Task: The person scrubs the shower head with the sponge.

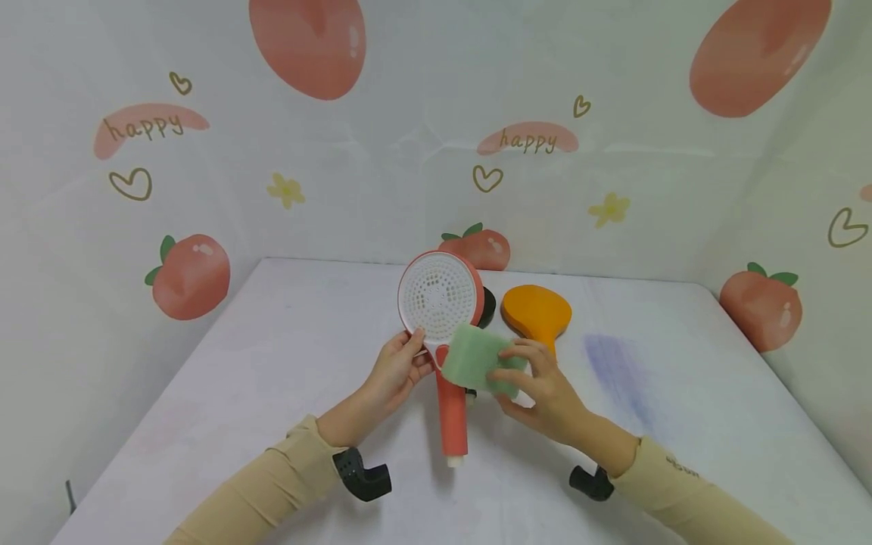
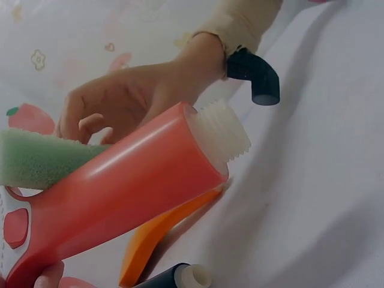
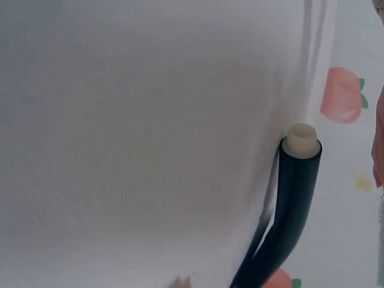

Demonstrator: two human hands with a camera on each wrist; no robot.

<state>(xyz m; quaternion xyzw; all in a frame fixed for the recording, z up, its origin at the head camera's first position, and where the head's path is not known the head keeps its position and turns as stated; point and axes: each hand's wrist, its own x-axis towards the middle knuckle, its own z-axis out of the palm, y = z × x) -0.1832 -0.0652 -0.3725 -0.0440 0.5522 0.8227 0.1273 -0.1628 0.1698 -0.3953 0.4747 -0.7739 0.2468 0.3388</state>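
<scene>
A coral-red shower head (image 1: pixel 436 295) with a white nozzle face is held up above the table, its handle (image 2: pixel 129 180) pointing down to a white threaded end (image 2: pixel 222 131). My left hand (image 1: pixel 393 371) grips it near the neck, thumb at the rim of the face; only a bit of that hand's fingers (image 2: pixel 49 276) shows in the left wrist view. Between its thumb and fingers my right hand (image 1: pixel 553 397) holds a light green sponge (image 1: pixel 470 357). The sponge (image 2: pixel 45 159) lies against or just beside the neck; contact cannot be made out.
Behind the sponge lies an orange paddle-shaped thing (image 1: pixel 534 306) with a handle. A black shower head (image 1: pixel 487 306), mostly hidden, lies beside it; its black handle (image 3: pixel 295 192) has a white end. A bluish smear (image 1: pixel 620 378) marks the white tabletop at right.
</scene>
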